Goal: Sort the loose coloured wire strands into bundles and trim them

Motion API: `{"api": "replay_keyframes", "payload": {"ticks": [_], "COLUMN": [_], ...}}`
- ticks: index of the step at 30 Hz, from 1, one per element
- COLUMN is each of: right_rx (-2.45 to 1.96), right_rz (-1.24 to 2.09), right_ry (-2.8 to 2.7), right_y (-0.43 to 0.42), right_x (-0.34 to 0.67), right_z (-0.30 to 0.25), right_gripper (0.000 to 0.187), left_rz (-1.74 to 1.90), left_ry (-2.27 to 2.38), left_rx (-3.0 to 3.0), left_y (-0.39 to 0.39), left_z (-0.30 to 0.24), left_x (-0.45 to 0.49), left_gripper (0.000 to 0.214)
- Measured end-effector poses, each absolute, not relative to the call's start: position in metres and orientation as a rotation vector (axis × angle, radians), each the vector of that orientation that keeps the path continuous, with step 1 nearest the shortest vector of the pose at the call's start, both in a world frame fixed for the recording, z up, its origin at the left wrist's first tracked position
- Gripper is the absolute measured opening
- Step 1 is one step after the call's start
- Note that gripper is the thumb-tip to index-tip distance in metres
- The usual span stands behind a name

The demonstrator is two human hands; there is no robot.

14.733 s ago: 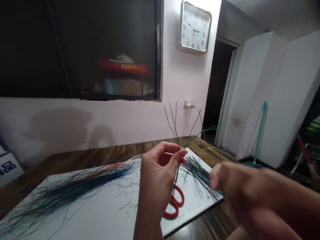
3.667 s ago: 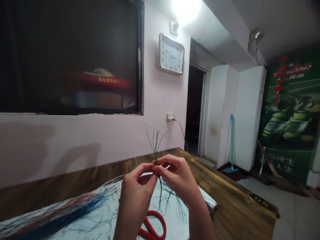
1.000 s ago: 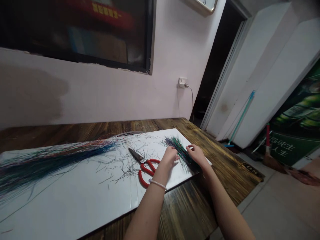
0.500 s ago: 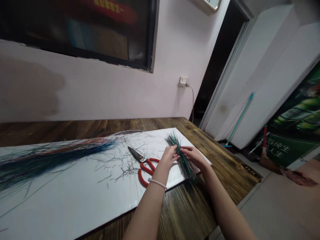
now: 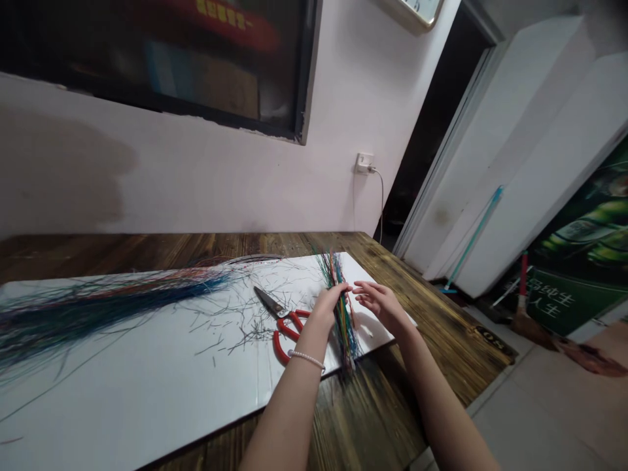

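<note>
My left hand is closed round a small bundle of thin coloured wires, lifted a little off the white board and hanging nearly upright. Beside the bundle my right hand has its fingers stretched apart, their tips close to the wires and holding nothing. Red-handled scissors lie on the board just left of my left hand. A pearl bracelet sits on my left wrist.
A long sheaf of blue, green and red wires lies across the board's left side, with short clippings scattered around. The board rests on a dark wooden table. Its right corner is near an open doorway, a wall socket and a broom.
The bundle lay on the board's right corner under both hands; now my left hand has gathered and raised it, and my right hand has let go and opened.
</note>
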State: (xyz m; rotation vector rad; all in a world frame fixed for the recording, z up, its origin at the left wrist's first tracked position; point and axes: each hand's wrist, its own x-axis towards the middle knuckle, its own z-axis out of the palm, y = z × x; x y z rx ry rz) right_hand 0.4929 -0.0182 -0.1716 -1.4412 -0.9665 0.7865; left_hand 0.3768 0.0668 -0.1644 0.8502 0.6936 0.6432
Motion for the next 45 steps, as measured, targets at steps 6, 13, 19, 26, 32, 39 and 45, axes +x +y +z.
{"api": "replay_keyframes", "payload": {"ticks": [6,13,19,26,32,39,45], "right_rx": [-1.693,-1.64,-1.353,-1.066,-1.014,-1.004,-1.027], "right_rz": [0.688,0.674,0.877,1.197,1.055,0.872,0.878], "right_ry": [-1.0,-1.092,-1.036,-1.041,-0.943,-0.865,-0.896], "right_y": [-0.01,0.003,0.0,-0.001,-0.001,-0.003,0.0], "right_x": [0.497,0.476,0.467,0.45,0.447,0.456,0.447], "right_z": [-0.196,-0.205,-0.189,-0.183,-0.185,-0.184,-0.188], "right_gripper": [0.029,0.027,0.047,0.069,0.058,0.05,0.046], "left_rz": [0.561,0.52,0.713,1.155,1.304,1.19,1.158], "left_ry": [0.804,0.744,0.685,0.647,0.632,0.635,0.684], "left_rx": [0.775,0.792,1.0,1.241,1.441,1.54,1.529], "left_y": [0.075,0.078,0.073,0.065,0.054,0.059,0.068], "left_z": [-0.157,-0.145,-0.135,-0.107,-0.099,-0.128,-0.139], "left_x": [0.367,0.355,0.354,0.348,0.344,0.354,0.354], "left_gripper": [0.034,0.035,0.032,0.033,0.024,0.014,0.014]}}
